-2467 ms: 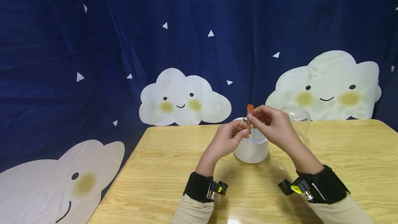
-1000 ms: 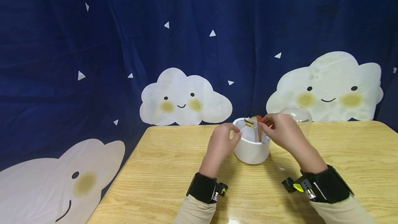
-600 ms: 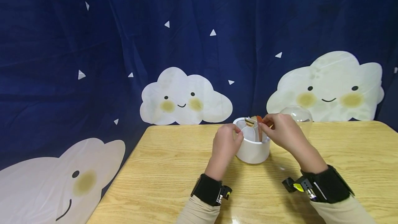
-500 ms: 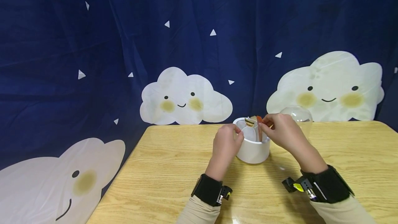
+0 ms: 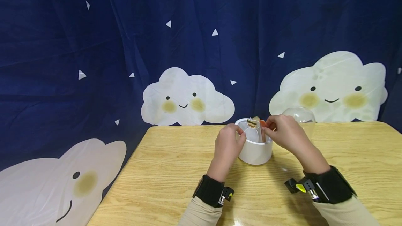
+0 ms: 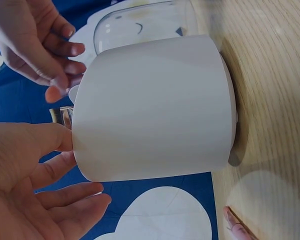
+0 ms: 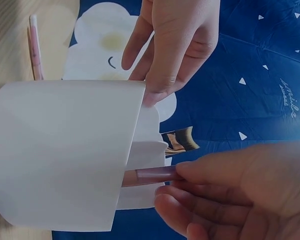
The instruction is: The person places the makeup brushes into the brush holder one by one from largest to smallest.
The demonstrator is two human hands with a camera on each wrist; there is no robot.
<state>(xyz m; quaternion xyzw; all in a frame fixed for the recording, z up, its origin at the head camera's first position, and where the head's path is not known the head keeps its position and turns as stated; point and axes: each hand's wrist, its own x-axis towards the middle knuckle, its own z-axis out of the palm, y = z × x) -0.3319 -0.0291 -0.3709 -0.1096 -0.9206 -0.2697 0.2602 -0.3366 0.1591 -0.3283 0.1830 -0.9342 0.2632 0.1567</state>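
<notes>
A white round organizer (image 5: 255,153) with inner dividers stands upright on the table. My right hand (image 5: 284,133) pinches the top of a slim lip gloss tube (image 7: 155,175) between thumb and fingers. Its orange-pink cap (image 5: 262,123) shows in the head view, and its lower part sits inside a right-hand compartment. At the near left, my left hand (image 5: 229,145) pinches the organizer's rim with thumb and fingertip. A makeup brush (image 7: 181,140) with a gold ferrule and dark bristles pokes up from the organizer's middle.
A clear dome cover (image 5: 303,118) stands behind my right hand. Another slim pink tube (image 7: 35,50) lies on the wooden table (image 5: 176,170), seen in the right wrist view. A dark blue cloth (image 5: 188,16) with clouds hangs behind the table.
Both hands held the tube above the organizer at first. My right hand has lowered it into a compartment, its cap lately a little lower. My left hand has moved to the rim.
</notes>
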